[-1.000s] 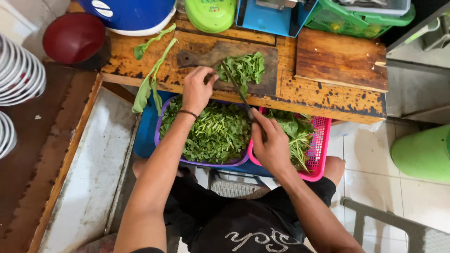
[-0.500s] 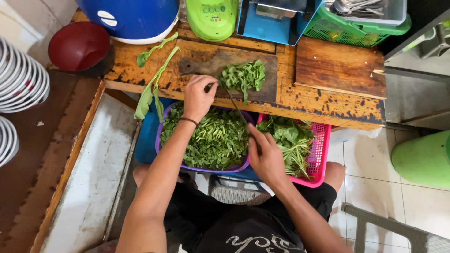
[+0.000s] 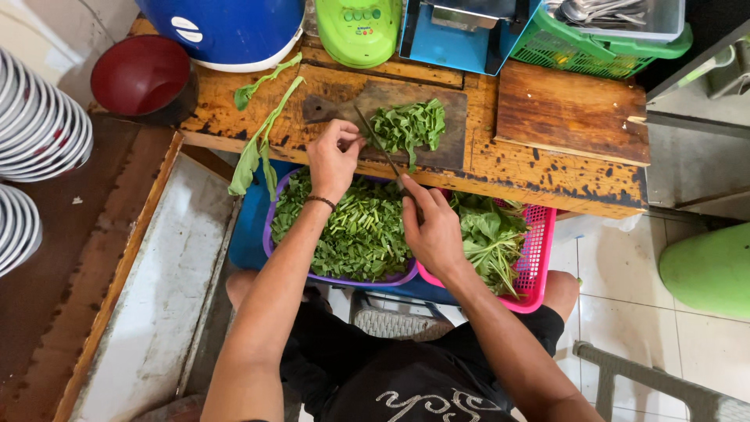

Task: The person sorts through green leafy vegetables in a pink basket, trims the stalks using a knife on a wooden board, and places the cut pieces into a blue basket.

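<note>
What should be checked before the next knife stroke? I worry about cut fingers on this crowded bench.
1. Knife held in the right hand: ok.
2. Left hand fingers curled beside the blade: ok, though very close.
3. Leaves lying on the chopping board: ok.
4. Purple bowl under the bench edge to catch cut greens: ok.
5. Board free of loose stalks: ok, they lie off to its left.
6. Blade sharpness: cannot tell.

A white oval label (image 3: 187, 30) sits on the blue round container (image 3: 234, 27) at the table's far left. Beside it, the lime-green appliance (image 3: 359, 27) carries a small green button panel (image 3: 358, 14).
</note>
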